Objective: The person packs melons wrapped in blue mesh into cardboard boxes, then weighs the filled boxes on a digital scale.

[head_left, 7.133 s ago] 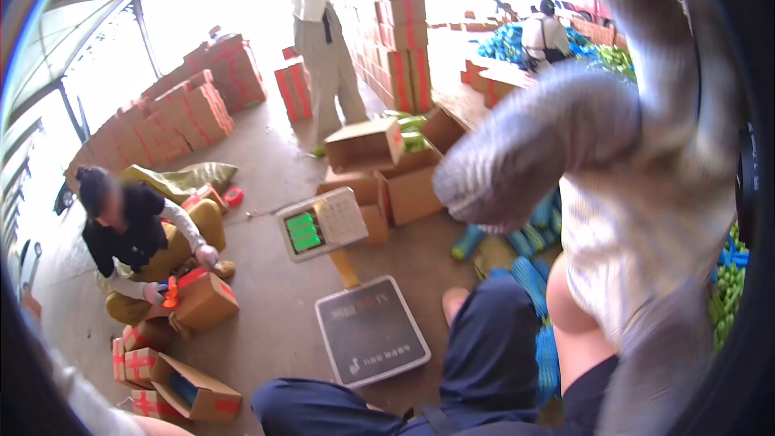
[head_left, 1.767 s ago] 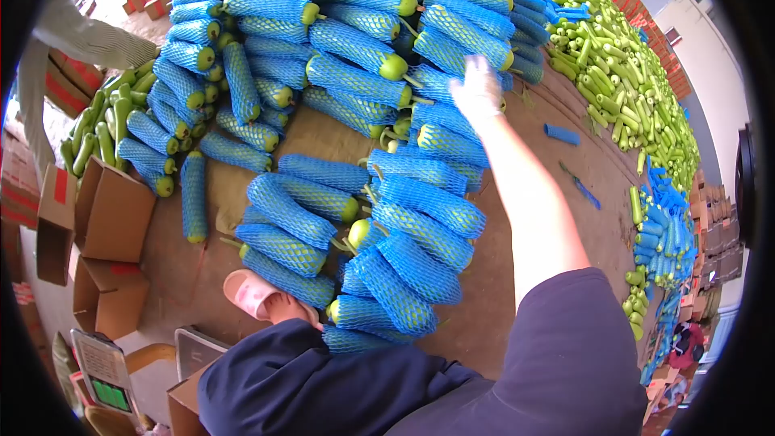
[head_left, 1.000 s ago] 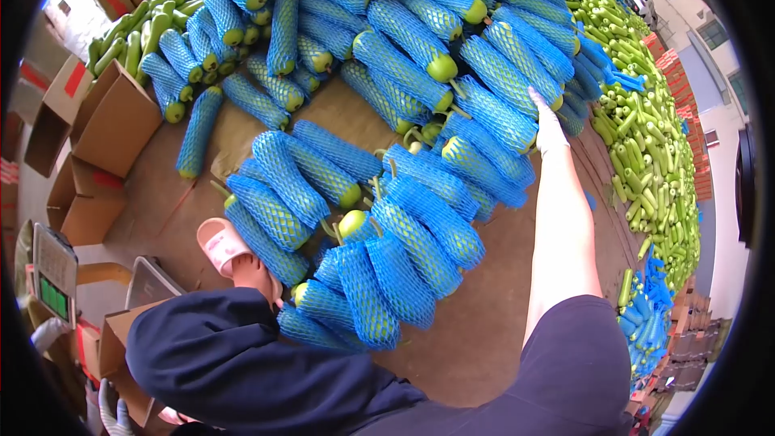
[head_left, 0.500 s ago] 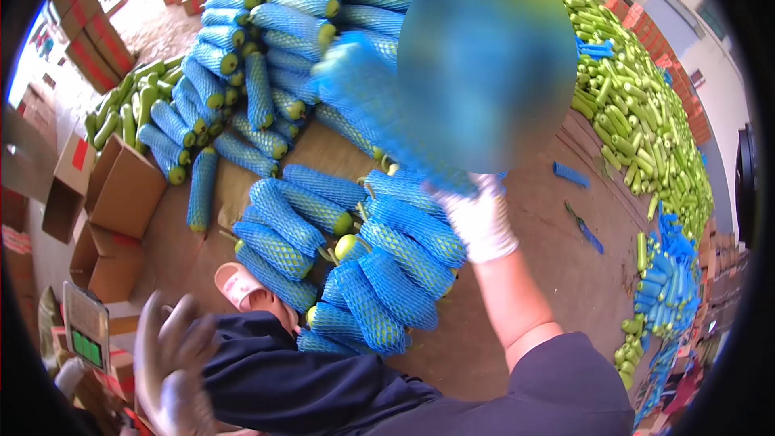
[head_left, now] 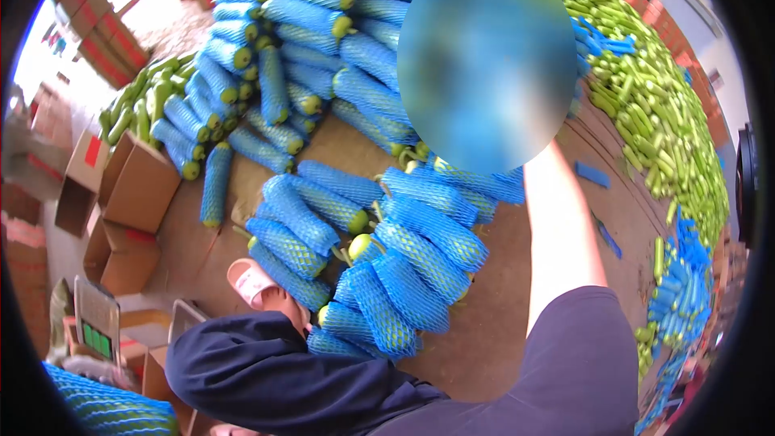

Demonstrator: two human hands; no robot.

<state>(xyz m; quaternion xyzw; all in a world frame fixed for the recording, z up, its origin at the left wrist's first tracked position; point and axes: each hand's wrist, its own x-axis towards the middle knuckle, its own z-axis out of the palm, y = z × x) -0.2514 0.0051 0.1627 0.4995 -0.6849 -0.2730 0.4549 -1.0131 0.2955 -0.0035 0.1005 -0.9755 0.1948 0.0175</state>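
My right forearm (head_left: 561,226) reaches up from the dark sleeve into a round blurred patch that hides the hand and anything it holds. My left hand is outside the picture. In the lower left corner, close to the camera, lies a green gourd in blue netting (head_left: 113,404), cut off by the picture's edge. Netted gourds (head_left: 420,254) form a cluster on the floor in front of my bent leg. Beyond them rises a larger stack of netted gourds (head_left: 307,24).
Open cardboard boxes (head_left: 141,186) stand at the left, near a digital scale display (head_left: 97,339). Bare green gourds (head_left: 670,137) are heaped along the right, with blue netting (head_left: 682,282) below. A pink slipper (head_left: 250,282) is beside the cluster.
My right hand has moved up into the blurred patch. My left hand, open at the lower left before, is gone from view, and a netted gourd now shows in that corner.
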